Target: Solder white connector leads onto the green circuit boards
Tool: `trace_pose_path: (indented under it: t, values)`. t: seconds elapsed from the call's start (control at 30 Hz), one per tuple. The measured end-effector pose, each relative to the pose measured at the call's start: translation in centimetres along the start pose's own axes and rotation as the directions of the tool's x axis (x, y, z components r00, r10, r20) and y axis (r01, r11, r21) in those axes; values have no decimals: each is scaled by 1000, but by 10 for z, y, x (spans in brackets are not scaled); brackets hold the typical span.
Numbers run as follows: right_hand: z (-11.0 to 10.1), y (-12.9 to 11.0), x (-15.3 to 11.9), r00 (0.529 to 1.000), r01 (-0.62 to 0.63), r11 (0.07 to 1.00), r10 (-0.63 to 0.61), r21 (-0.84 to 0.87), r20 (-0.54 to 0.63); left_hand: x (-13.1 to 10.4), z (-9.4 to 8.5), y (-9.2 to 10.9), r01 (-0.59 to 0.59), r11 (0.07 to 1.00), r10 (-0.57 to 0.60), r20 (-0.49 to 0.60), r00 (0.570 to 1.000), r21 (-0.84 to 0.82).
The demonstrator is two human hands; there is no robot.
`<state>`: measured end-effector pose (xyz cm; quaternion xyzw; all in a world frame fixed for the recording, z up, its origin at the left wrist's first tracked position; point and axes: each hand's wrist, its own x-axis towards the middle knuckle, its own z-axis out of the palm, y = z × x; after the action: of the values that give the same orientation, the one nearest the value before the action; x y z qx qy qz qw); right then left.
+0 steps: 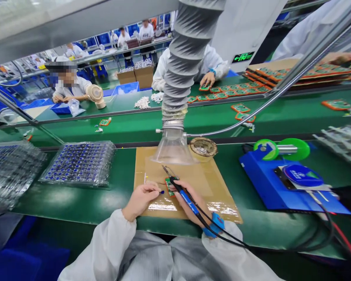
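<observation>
My left hand (142,198) is closed in a pinch on a small dark blue part (162,192) that shows at the fingertips. My right hand (191,201) is wrapped round a soldering iron (187,200) with a blue and black handle, its metal tip pointing up and to the left. Beneath the iron, at the right fingers, is a green circuit board (168,186) with an orange rim; whether those fingers also grip it, I cannot tell. A tan work mat (216,195) lies under both hands. A blue wrist strap (215,225) is round my right wrist.
A clear fume hood (174,146) hangs just beyond the hands. Behind it stands a round pot (204,147). To the right is a blue solder-feed machine (269,183); to the left, stacked clear trays (78,162) of blue parts. Co-workers sit across the green conveyor (128,127).
</observation>
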<state>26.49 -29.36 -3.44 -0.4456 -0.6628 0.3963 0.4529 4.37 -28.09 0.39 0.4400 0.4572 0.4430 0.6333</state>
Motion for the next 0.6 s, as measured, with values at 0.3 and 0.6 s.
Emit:
trace_pose_path:
  t: [0.3,0.6]
  values:
    - [19,-17,-6,986,-57,991,75,119,-152,-7,23,7,176,954,-192,42,981,241]
    - [30,-29,0,944,-134,932,224,337,-243,-5,31,13,169,936,-172,-19,985,308]
